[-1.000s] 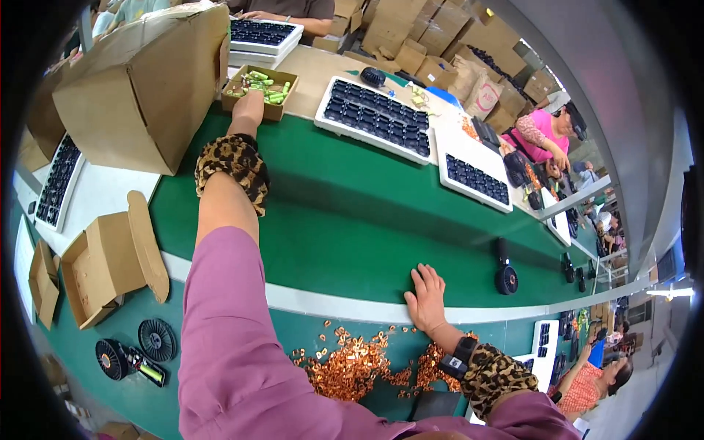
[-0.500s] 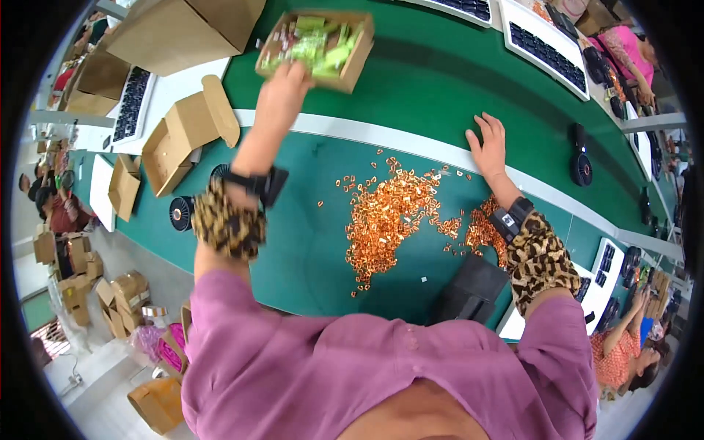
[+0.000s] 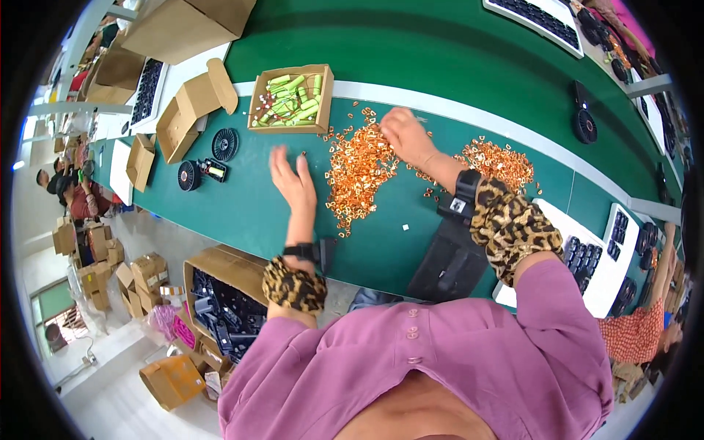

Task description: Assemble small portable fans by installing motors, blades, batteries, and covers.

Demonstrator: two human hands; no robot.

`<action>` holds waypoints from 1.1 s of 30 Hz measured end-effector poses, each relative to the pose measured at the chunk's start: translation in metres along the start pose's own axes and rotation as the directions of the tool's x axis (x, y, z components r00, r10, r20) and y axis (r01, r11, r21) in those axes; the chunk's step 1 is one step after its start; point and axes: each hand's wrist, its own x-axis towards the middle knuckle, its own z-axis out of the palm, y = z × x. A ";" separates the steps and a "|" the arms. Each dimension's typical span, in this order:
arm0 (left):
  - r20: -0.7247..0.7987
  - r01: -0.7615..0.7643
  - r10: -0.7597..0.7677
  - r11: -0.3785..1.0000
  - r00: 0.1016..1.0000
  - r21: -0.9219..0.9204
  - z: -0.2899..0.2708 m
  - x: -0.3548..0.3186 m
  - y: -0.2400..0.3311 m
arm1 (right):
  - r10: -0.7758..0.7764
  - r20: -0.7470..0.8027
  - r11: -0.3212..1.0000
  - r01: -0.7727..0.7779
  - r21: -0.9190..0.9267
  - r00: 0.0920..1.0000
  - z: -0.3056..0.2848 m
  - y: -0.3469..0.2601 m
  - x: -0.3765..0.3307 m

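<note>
My left hand [image 3: 292,180] hovers open, fingers spread, over the green table [image 3: 242,213] just left of a pile of small copper-coloured metal pieces [image 3: 357,173]. My right hand [image 3: 405,134] rests on the far side of that pile with fingers curled into the pieces; whether it grips any is hidden. A small cardboard box of green cylinders [image 3: 290,99] sits beyond my left hand. A second heap of copper pieces [image 3: 497,161] lies right of my right wrist. Both wrists wear leopard-print cuffs and black bands.
An open empty carton [image 3: 188,111] and black round parts [image 3: 208,165] lie to the left. A black flat piece [image 3: 453,260] and white trays of dark parts [image 3: 594,257] sit at my right. A box of black parts [image 3: 224,312] stands below the table edge. Other people work at the left.
The box of green cylinders has been drawn in to the near table. My left hand let go of it and pulled back beside the copper pile; my right hand moved onto the pile.
</note>
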 end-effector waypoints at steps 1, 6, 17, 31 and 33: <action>0.070 0.065 -0.064 0.998 0.995 -0.006 -0.003 -0.027 -0.014 | -0.018 0.003 1.000 0.018 0.017 1.000 0.005 -0.012 -0.002; 0.160 0.169 -0.160 0.984 0.974 -0.047 0.003 -0.071 0.058 | -0.111 0.008 0.973 0.107 0.202 0.994 0.011 -0.023 0.014; 0.225 -0.290 0.243 0.935 0.943 0.205 0.024 -0.001 0.012 | -0.409 0.275 0.912 0.401 0.089 0.870 -0.015 -0.049 0.038; 0.548 -0.195 0.560 0.788 0.622 -0.583 -0.015 0.030 0.306 | 0.405 -0.684 0.420 -0.541 0.729 -0.607 -0.447 -0.418 -0.492; 0.535 -0.189 0.652 0.711 0.537 -0.678 -0.013 0.036 0.356 | 0.421 -0.585 0.296 -0.504 0.811 -0.693 -0.382 -0.531 -0.660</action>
